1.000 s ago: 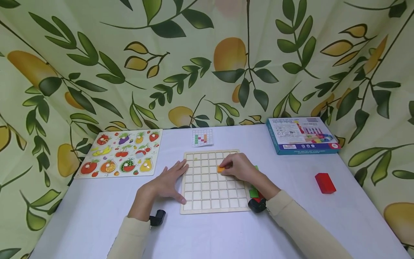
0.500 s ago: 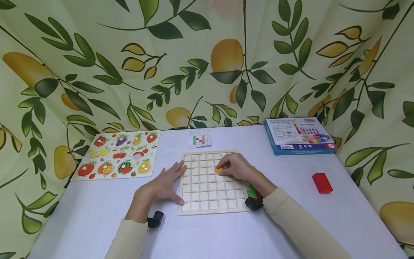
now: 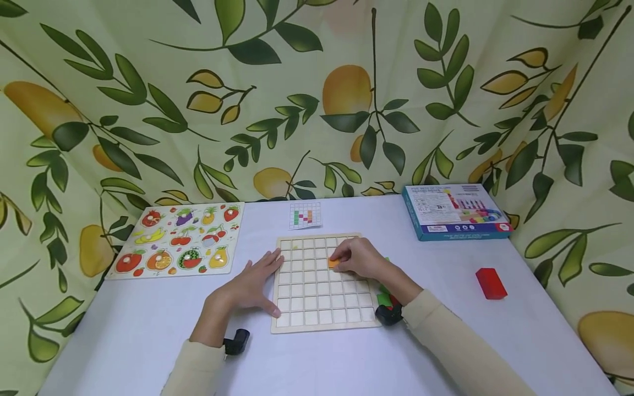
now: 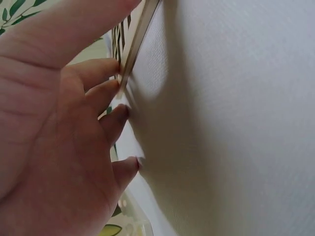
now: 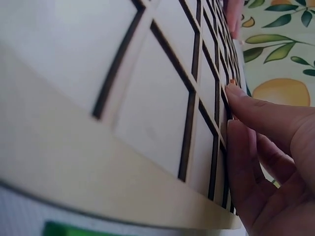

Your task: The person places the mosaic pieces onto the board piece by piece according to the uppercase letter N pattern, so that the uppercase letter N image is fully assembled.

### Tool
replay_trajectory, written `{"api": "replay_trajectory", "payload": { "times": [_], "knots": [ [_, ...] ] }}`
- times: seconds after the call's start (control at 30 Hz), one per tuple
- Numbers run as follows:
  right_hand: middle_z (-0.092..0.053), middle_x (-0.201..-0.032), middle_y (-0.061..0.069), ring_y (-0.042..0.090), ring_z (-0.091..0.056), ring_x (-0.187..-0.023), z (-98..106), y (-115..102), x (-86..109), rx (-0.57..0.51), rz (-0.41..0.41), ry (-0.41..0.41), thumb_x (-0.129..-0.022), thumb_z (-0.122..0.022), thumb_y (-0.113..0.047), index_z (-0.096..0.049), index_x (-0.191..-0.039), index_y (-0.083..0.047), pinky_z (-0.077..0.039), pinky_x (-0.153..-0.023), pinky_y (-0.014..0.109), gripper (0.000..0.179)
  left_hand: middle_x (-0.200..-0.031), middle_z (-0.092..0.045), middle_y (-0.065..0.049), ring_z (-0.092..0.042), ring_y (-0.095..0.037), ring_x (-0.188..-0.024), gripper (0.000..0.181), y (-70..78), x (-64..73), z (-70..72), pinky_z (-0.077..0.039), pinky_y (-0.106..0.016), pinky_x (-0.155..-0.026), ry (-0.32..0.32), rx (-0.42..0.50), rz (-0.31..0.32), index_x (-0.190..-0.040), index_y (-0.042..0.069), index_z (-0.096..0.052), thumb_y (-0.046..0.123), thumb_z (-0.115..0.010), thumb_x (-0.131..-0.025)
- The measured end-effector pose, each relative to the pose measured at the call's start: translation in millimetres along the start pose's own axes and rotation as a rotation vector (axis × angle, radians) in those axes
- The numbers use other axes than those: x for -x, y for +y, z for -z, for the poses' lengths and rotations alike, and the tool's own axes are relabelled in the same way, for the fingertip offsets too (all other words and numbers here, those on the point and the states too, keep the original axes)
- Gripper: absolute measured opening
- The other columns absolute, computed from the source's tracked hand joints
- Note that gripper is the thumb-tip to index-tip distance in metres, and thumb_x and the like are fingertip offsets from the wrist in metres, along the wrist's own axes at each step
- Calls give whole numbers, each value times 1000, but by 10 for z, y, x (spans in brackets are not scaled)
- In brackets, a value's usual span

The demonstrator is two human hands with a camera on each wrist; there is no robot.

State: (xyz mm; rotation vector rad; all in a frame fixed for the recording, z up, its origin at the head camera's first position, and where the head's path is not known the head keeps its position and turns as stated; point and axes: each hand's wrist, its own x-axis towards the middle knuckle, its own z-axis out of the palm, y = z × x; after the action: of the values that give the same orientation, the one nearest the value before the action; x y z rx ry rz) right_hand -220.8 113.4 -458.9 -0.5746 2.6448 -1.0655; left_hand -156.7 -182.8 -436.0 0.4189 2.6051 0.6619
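A pale wooden board (image 3: 317, 301) divided into square cells lies flat on the white table. My right hand (image 3: 362, 259) is over its upper right part, thumb and fingers pinching a small orange square tile (image 3: 332, 264) at one of the cells. In the right wrist view only a sliver of the orange tile (image 5: 233, 81) shows beyond the thumb tip. At the board's left edge my left hand (image 3: 247, 287) rests with fingers spread, the thumb and fingertips touching the frame. The left wrist view shows this hand (image 4: 64, 132) against the board's side.
Green tiles (image 3: 383, 300) and red ones lie beside the board's right edge, partly under the right forearm. Behind the board is a card (image 3: 304, 215) with a coloured grid pattern. A fruit puzzle (image 3: 178, 239) lies left, a box (image 3: 455, 212) back right, a red block (image 3: 491, 284) right.
The head view has shifted slightly. My right hand stays at about the same cell with the orange tile in its fingers, and my left hand keeps its place at the board's edge.
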Motion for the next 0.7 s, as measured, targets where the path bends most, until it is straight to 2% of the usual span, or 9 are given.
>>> {"api": "replay_trajectory", "payload": {
  "times": [0.4, 0.7],
  "knots": [
    [-74, -104, 1, 9, -62, -85, 58, -4, 48, -25, 37, -22, -84, -83, -10, -81, -99, -15, -53, -74, 18, 17, -175, -6, -6, -3, -31, -163, 126, 14, -35, -9, -9, -56, -133, -37, 25, -6, -162, 7, -24, 37, -96, -63],
    [-69, -109, 3, 12, -60, -91, 94, 10, 127, -69, 51, -71, -88, -81, -17, -76, -114, -14, -51, -78, 22, 27, -176, -6, -2, -3, -29, -164, 125, 14, -15, 0, -13, -55, -132, -46, 41, 36, -162, 10, -26, 36, -97, -62]
  ]
}}
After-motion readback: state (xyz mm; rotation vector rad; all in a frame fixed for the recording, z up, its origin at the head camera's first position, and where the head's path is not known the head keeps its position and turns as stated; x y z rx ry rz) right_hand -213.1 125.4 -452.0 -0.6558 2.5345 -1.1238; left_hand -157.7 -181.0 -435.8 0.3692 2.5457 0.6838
